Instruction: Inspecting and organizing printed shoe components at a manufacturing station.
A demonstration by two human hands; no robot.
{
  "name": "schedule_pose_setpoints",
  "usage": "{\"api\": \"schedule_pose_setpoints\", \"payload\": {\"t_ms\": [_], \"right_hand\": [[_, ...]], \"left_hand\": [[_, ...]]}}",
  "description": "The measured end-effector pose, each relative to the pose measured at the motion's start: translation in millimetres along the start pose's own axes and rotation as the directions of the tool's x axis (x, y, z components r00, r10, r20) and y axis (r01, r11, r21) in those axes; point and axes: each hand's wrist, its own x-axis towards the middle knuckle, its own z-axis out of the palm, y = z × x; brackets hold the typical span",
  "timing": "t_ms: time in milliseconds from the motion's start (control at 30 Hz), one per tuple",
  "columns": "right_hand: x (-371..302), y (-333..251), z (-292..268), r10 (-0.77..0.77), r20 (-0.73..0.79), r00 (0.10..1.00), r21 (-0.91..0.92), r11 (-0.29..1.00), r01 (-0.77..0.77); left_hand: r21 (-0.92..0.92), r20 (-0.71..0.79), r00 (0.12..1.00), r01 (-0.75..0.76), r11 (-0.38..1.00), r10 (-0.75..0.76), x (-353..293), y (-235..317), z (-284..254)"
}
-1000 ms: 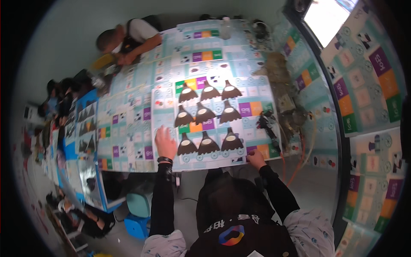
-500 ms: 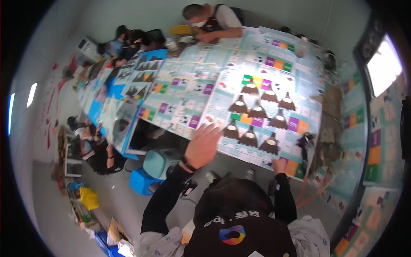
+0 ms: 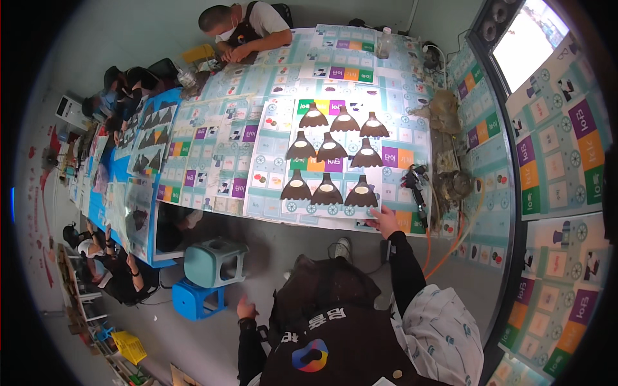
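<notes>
Several dark brown flared pieces [image 3: 331,149], each with a narrow neck and most with a pale oval mark, lie in rows on a white printed sheet [image 3: 265,168] on the table. My right hand [image 3: 386,222] is at the sheet's near right edge, its fingers closed on that edge just below the closest brown piece. Low beside my body, away from the table, hangs my left hand [image 3: 246,307]. It is empty, with its fingers apart.
A black spray-gun-like tool [image 3: 417,183] with an orange hose lies right of the sheet. Green [image 3: 212,262] and blue [image 3: 193,299] stools stand left of me. Co-workers sit at the table's far side and along the left. A clear bottle [image 3: 384,44] stands at the back.
My left hand has left the sheet's near left corner and dropped to my side. My right hand stays at the sheet's near edge. The whole view has swung right.
</notes>
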Motion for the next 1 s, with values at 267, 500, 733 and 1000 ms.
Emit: {"api": "schedule_pose_setpoints", "payload": {"t_ms": [267, 500, 733, 1000], "right_hand": [[11, 16, 3, -0.098, -0.075, 0.992, -0.035, 0.995, 0.096], [15, 23, 4, -0.131, -0.109, 0.985, -0.002, 0.991, 0.132], [18, 32, -5, -0.176, -0.088, 0.98, 0.002, 0.984, 0.177], [11, 25, -3, -0.254, -0.077, 0.964, -0.064, 0.966, 0.25]], "left_hand": [[0.07, 0.172, 0.89, 0.417, 0.906, -0.423, -63, -20, -8], [0.131, 0.157, 0.952, 0.243, 0.961, -0.262, -38, 21, -7], [-0.26, 0.461, 0.839, 0.44, 0.86, -0.29, 1, 32, -20], [-0.2, 0.531, 0.787, 0.476, 0.856, -0.314, 18, 13, -6]]}}
